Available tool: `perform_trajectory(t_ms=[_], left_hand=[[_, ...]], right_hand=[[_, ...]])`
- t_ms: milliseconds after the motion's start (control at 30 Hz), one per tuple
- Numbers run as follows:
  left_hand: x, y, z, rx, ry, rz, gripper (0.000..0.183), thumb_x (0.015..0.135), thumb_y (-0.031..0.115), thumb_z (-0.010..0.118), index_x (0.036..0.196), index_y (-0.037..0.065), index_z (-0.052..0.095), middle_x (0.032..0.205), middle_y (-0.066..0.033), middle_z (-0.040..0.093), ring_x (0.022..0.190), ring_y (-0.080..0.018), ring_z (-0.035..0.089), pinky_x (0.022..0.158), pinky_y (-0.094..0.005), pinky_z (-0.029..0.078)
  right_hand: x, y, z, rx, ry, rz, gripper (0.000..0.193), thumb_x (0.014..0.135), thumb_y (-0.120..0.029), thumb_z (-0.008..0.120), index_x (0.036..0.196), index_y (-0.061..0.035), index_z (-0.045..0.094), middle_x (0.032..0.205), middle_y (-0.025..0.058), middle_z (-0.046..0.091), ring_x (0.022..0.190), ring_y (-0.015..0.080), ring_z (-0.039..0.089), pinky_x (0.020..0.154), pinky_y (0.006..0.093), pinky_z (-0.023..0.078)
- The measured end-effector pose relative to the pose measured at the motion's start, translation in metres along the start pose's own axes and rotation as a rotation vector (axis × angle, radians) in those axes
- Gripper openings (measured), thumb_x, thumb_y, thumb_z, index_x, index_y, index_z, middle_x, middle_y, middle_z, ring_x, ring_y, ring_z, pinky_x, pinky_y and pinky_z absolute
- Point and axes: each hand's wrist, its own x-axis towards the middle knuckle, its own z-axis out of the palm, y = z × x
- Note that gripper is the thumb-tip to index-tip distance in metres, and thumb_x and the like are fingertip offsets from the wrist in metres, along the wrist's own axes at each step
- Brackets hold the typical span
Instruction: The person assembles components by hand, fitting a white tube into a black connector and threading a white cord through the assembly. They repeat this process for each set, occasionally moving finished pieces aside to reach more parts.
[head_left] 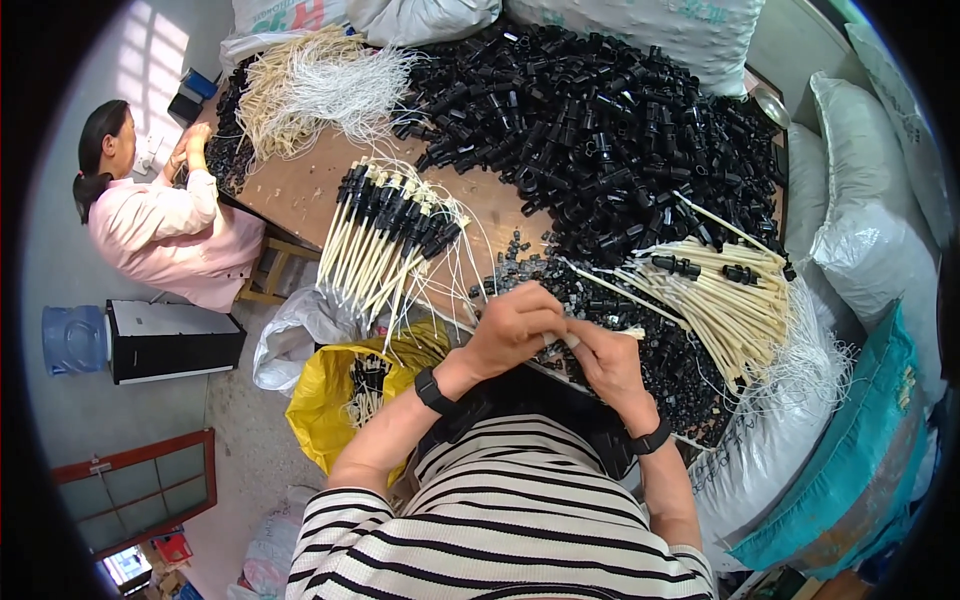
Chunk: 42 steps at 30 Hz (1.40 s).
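My left hand (513, 328) and my right hand (612, 372) meet over the near edge of the table, fingertips close together. Both are closed in a pinch around something small and pale that the fingers mostly hide. A cream tip (632, 333) shows just past my right hand; whether it is held, I cannot tell. Beneath and beyond the fingers spread small black and grey plastic parts (660, 365). To the right lies a bundle of cream rods (725, 310) with white threads. Left of my hands, cream rods fitted with black plastic pieces (385, 235) lie in a row.
A heap of black plastic fittings (600, 130) covers the far right of the brown table (310, 190). More cream rods with white threads (310, 90) lie far left. A yellow bag (320, 400) hangs below the left edge. White sacks (870, 210) crowd the right. A co-worker (160, 220) sits at left.
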Motion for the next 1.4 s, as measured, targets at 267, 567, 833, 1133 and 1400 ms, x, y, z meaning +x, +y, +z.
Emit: perform_trajectory(t_ms=[267,567,833,1133,1400], left_hand=[[-0.007,-0.065,-0.039,0.582,-0.004,-0.461,0.028,0.07,-0.006,0.062,0.096,0.002,0.063,0.09,-0.0145,0.065,0.081,-0.0294,0.065,0.072,-0.0358,0.052],[-0.013,-0.067,-0.054,0.513,0.143,-0.438,0.032,0.069,-0.01,0.059,0.099,0.001,0.063,0.084,-0.0139,0.065,0.082,-0.0298,0.065,0.073,-0.0365,0.051],[-0.002,-0.066,-0.049,0.654,-0.04,-0.462,0.028,0.067,-0.003,0.066,0.094,0.002,0.064,0.085,-0.0171,0.064,0.084,-0.0379,0.062,0.073,-0.0428,0.049],[0.007,-0.047,-0.045,-0.017,0.152,-0.646,0.022,0.074,-0.009,0.061,0.091,0.001,0.071,0.084,-0.0027,0.063,0.076,-0.0093,0.059,0.067,-0.0231,0.047],[0.0,-0.013,0.026,-0.389,0.109,-0.545,0.039,0.075,-0.013,0.06,0.111,0.003,0.061,0.091,0.0028,0.055,0.085,-0.0061,0.054,0.079,-0.0208,0.046]], right_hand=[[-0.006,0.0,-0.001,0.061,0.098,0.368,0.01,0.087,-0.006,0.061,0.091,0.0007,0.067,0.059,-0.0022,0.048,0.054,0.0029,0.038,0.049,0.0228,0.031],[-0.004,0.004,-0.005,0.105,0.081,0.441,0.01,0.087,-0.007,0.061,0.09,0.0003,0.067,0.058,-0.0051,0.042,0.055,0.0025,0.034,0.049,0.0227,0.028],[-0.006,0.004,-0.003,0.128,0.081,0.451,0.01,0.088,-0.007,0.061,0.09,0.0007,0.067,0.058,-0.005,0.042,0.055,0.0026,0.033,0.05,0.0229,0.028],[-0.006,0.013,-0.004,0.188,0.111,0.563,0.011,0.089,-0.009,0.062,0.088,0.0004,0.067,0.059,-0.0087,0.042,0.055,0.0009,0.033,0.049,0.022,0.026],[0.009,0.023,0.018,0.181,0.122,0.558,0.013,0.085,-0.013,0.064,0.083,-0.0008,0.068,0.054,0.0029,0.054,0.05,0.006,0.045,0.048,0.0274,0.036]])
